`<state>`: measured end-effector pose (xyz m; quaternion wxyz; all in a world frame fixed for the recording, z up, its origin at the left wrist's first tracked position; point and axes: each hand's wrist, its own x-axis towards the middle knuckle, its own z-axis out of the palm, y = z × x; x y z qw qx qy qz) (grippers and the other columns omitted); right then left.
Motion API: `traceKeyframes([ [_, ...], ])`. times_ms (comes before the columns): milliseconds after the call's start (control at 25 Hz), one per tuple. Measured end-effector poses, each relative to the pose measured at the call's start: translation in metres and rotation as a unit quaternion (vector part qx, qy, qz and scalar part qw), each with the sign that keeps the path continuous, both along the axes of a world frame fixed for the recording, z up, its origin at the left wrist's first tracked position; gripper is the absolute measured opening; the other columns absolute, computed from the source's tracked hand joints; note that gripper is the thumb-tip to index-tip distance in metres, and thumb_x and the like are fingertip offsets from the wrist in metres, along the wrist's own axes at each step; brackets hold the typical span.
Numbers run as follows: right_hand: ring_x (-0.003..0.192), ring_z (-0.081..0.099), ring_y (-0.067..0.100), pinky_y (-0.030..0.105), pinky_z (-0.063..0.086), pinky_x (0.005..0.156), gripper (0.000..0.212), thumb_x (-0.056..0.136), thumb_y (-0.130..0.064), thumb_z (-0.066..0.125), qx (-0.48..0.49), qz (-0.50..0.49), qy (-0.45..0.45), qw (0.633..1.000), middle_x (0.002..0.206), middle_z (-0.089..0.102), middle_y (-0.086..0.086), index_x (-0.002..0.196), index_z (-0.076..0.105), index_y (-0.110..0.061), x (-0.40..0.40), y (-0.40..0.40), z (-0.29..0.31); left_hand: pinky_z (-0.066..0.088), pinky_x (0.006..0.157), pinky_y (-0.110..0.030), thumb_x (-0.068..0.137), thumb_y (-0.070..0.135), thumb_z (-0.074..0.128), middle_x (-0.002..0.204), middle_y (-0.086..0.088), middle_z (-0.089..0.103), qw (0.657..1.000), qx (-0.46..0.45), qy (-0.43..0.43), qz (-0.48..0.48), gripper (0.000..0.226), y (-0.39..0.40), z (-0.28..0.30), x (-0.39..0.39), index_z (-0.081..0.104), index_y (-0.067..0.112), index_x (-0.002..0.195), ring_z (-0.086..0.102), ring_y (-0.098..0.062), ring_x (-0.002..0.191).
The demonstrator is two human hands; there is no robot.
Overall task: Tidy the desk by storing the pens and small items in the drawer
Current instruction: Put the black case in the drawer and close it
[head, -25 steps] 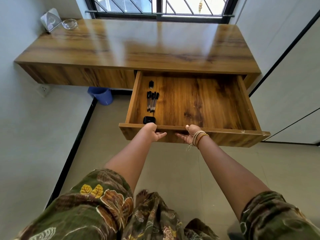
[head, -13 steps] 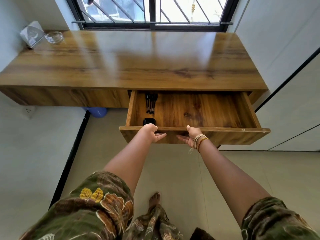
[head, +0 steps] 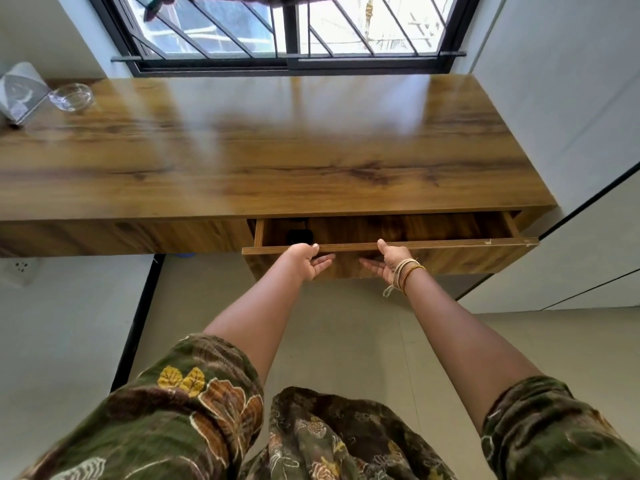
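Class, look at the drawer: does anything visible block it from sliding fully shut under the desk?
Nothing visible does. The drawer stands slightly open; the black item lies inside, below its rim, under the desk.

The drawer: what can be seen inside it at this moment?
The drawer is almost closed. In the narrow open strip, a small black item lies near its left front corner. The desk top covers everything farther back, so any pens cannot be seen.
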<state>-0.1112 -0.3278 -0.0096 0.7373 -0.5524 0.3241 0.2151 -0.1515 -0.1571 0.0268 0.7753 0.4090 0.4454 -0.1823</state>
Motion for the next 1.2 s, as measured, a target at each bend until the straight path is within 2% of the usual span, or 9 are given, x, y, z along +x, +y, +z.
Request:
traceKeyframes([
  [240,0.103,0.065,0.042,0.048,0.055,0.086,0.040,0.096,-0.018,0.055,-0.023,-0.008,-0.019,1.000,0.114,0.054,0.021,0.126,0.041,0.004,0.046,0.010,-0.005,0.048,0.101,-0.040,0.100,0.003,0.042,0.131,-0.024,0.055,0.999,0.006,-0.004,0.033,0.031,0.006,0.001,0.051,0.047,-0.003,0.130,0.060,-0.033,0.117],
  [400,0.099,0.066,0.039,0.043,0.056,0.084,0.017,0.094,-0.012,0.058,-0.002,0.038,-0.041,0.998,0.120,0.059,0.025,0.103,0.051,0.001,0.060,0.005,-0.004,0.049,0.100,-0.042,0.096,-0.013,0.036,0.137,-0.029,0.044,0.999,0.010,0.028,0.044,0.034,0.020,0.005,0.085,0.043,-0.009,0.128,0.054,-0.041,0.122],
  [520,0.096,0.067,0.033,0.036,0.060,0.076,0.040,0.083,-0.017,0.073,0.041,0.052,-0.045,0.997,0.123,0.060,0.024,0.114,0.056,0.001,0.068,0.006,0.001,0.050,0.098,-0.044,0.086,-0.019,0.041,0.136,-0.033,0.042,0.998,-0.010,0.032,0.045,0.041,0.026,0.012,0.091,0.041,-0.008,0.125,0.050,-0.048,0.123],
  [600,0.106,0.061,0.039,0.043,0.061,0.072,0.055,0.081,-0.028,0.074,0.056,0.010,-0.016,0.998,0.122,0.055,0.021,0.123,0.050,-0.002,0.079,0.017,0.007,0.053,0.092,-0.051,0.079,-0.014,0.052,0.136,-0.033,0.039,0.997,-0.033,0.010,0.075,0.050,0.024,0.014,0.089,0.041,-0.001,0.127,0.048,-0.053,0.121],
  [720,0.110,0.055,0.047,0.047,0.059,0.068,0.044,0.088,-0.028,0.066,0.033,-0.027,0.031,0.999,0.125,0.049,0.021,0.120,0.046,-0.005,0.094,0.030,0.016,0.054,0.087,-0.055,0.080,0.002,0.071,0.136,-0.033,0.040,0.993,-0.054,0.024,0.100,0.059,0.023,0.012,0.091,0.041,0.003,0.131,0.048,-0.055,0.119],
  [840,0.118,0.048,0.051,0.050,0.056,0.075,0.040,0.091,-0.021,0.063,0.059,-0.034,0.047,0.997,0.129,0.044,0.022,0.122,0.043,-0.005,0.098,0.031,0.019,0.053,0.092,-0.052,0.088,0.005,0.065,0.131,-0.033,0.049,0.991,-0.067,0.041,0.104,0.041,0.022,0.014,0.096,0.047,-0.006,0.123,0.050,-0.052,0.120],
  [1000,0.119,0.047,0.053,0.048,0.055,0.070,0.038,0.091,-0.020,0.063,0.059,-0.037,0.049,0.996,0.132,0.042,0.023,0.119,0.043,-0.005,0.098,0.030,0.017,0.051,0.094,-0.050,0.089,0.006,0.064,0.130,-0.030,0.051,0.992,-0.058,0.034,0.102,0.043,0.022,0.012,0.095,0.046,-0.006,0.126,0.051,-0.047,0.123],
  [1120,0.117,0.049,0.051,0.050,0.058,0.071,0.044,0.088,-0.024,0.066,0.046,-0.033,0.033,0.998,0.130,0.043,0.021,0.121,0.042,-0.006,0.094,0.029,0.016,0.054,0.092,-0.047,0.090,0.021,0.066,0.123,-0.024,0.059,0.999,-0.007,-0.010,0.051,0.046,0.018,0.007,0.085,0.046,-0.001,0.125,0.063,-0.037,0.111],
  [1200,0.117,0.051,0.045,0.054,0.056,0.082,0.053,0.088,-0.032,0.065,-0.008,-0.001,0.020,1.000,0.127,0.046,0.017,0.128,0.042,-0.007,0.091,0.029,0.019,0.055,0.088,-0.043,0.092,0.034,0.062,0.112,-0.020,0.067,0.993,0.112,-0.020,-0.040,0.044,0.017,0.006,0.077,0.050,0.000,0.116,0.069,-0.031,0.098],
])
